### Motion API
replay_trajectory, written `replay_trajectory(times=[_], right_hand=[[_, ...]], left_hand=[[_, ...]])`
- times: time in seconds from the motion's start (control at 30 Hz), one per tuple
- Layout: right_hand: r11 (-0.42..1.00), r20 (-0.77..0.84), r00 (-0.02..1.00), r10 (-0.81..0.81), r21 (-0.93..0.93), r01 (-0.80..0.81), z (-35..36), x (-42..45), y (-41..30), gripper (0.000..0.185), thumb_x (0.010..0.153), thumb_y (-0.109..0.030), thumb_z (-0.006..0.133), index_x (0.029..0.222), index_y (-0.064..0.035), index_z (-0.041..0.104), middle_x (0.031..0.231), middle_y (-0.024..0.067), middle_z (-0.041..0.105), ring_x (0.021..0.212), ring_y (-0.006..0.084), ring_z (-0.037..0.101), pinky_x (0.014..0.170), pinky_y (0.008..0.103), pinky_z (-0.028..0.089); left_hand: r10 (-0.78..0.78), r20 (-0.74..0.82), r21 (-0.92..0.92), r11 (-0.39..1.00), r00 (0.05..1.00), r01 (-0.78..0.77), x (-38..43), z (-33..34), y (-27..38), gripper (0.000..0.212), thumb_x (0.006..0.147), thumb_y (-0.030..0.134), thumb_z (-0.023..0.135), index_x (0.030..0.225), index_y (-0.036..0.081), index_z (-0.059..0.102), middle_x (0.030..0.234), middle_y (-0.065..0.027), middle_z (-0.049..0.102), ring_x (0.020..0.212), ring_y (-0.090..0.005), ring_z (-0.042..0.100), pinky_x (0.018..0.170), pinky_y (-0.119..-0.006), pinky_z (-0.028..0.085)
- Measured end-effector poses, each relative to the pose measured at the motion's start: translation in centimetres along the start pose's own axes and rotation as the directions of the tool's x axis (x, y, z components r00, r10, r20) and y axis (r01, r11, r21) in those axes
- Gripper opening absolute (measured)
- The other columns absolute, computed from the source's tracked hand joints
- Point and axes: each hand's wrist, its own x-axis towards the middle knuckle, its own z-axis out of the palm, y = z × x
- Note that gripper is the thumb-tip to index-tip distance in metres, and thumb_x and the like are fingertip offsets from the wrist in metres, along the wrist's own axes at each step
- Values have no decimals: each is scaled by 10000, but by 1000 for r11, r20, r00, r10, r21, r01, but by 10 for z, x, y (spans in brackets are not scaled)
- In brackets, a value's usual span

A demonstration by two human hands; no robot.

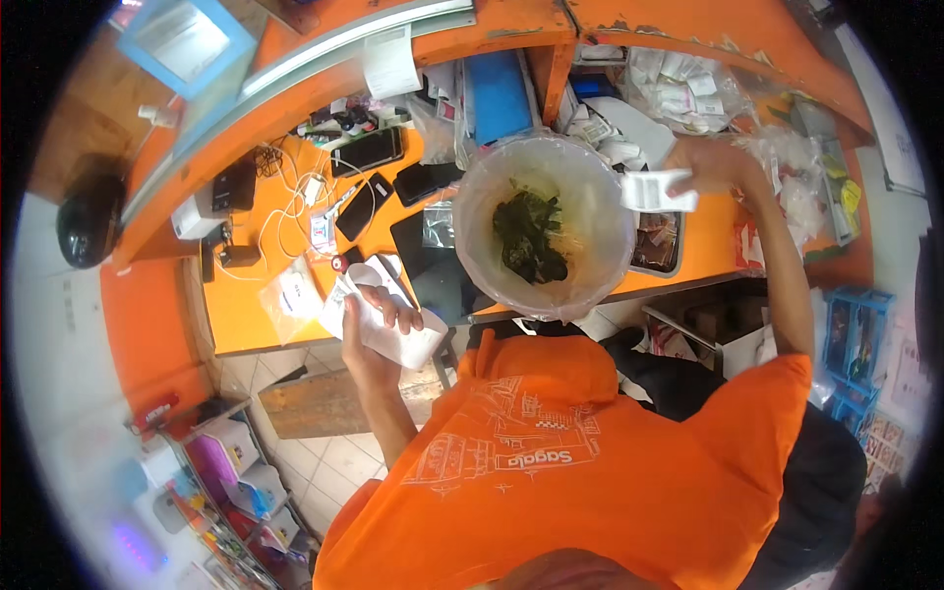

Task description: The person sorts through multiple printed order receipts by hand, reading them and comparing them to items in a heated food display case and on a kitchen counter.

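Observation:
My left hand (pixel 365 343) grips a bundle of loosely curled white paper (pixel 417 343) at the front edge of the orange desk (pixel 236 313). To the right, my right hand (pixel 712 166) pinches a small white object with recessed panels (pixel 649 190); its exact kind is unclear. This hand is over the desk, beside a round pail (pixel 472 221) lined with clear plastic. Dark green, crumpled, leaf-like material (pixel 527 228) lies at the bottom of the pail. Below the white object, a grey tray (pixel 667 271) with dark brown contents is partly covered from view.
Several dark phones (pixel 366 206) and tangled white cables (pixel 284 210) lie at the left. A clear bag of small white packets (pixel 686 85) sits on the right under an orange shelf (pixel 501 26). An open drawer (pixel 719 317) juts out below the desk. A wooden board (pixel 317 405) is near the floor.

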Motion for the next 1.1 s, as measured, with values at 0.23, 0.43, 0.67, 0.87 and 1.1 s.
replay_trajectory(times=[0.23, 0.43, 0.67, 0.87, 1.1], right_hand=[[885, -153, 965, 212, -388, -256, 61, 1, 84, 274, 678, -160, 703, 895, -11, 627, 922, 180, 668, 893, 366, 653, 776, 431, 529], [681, 167, 829, 534, -666, -304, 72, -14, 109, 339, 709, -138, 692, 1019, -9, 649, 1008, 205, 666, 911, 363, 652, 793, 435, 527], [675, -530, 832, 166, 676, 296, 44, -44, -94, 297, 913, -195, 623, 1108, 29, 643, 849, 44, 688, 717, 74, 612, 616, 242, 484], [345, -595, 795, 118, 775, 529, 82, -55, -227, 241, 942, -173, 592, 1059, 27, 658, 804, 27, 676, 668, 34, 585, 547, 199, 442], [34, -529, 848, 45, 849, 528, 108, -58, -260, 236, 941, -136, 589, 1090, 45, 611, 841, 39, 671, 704, 53, 588, 603, 201, 452]], left_hand=[[-20, 19, -3, 1000, 1000, 20, 4, -5, -5, 274, 1013, 342, 371, 911, 105, 461, 703, -22, 395, 619, -153, 424, 631, -341, 411], [-9, 77, -5, 1000, 997, 9, 4, 1, -2, 279, 1013, 341, 372, 911, 98, 465, 700, -24, 392, 630, -166, 429, 644, -348, 414], [-25, 101, 153, 988, 995, 10, 14, 21, -11, 241, 982, 288, 450, 899, 62, 470, 691, -68, 437, 624, -198, 485, 674, -421, 477], [-62, 399, 420, 899, 915, -123, 19, 90, -25, 385, 934, 248, 592, 1196, -20, 508, 841, -14, 550, 758, -79, 521, 662, -250, 447], [200, 202, 397, 878, 959, -267, 31, 129, -6, 231, 883, 153, 672, 1026, 6, 566, 899, -33, 621, 804, -82, 587, 683, -239, 479]])
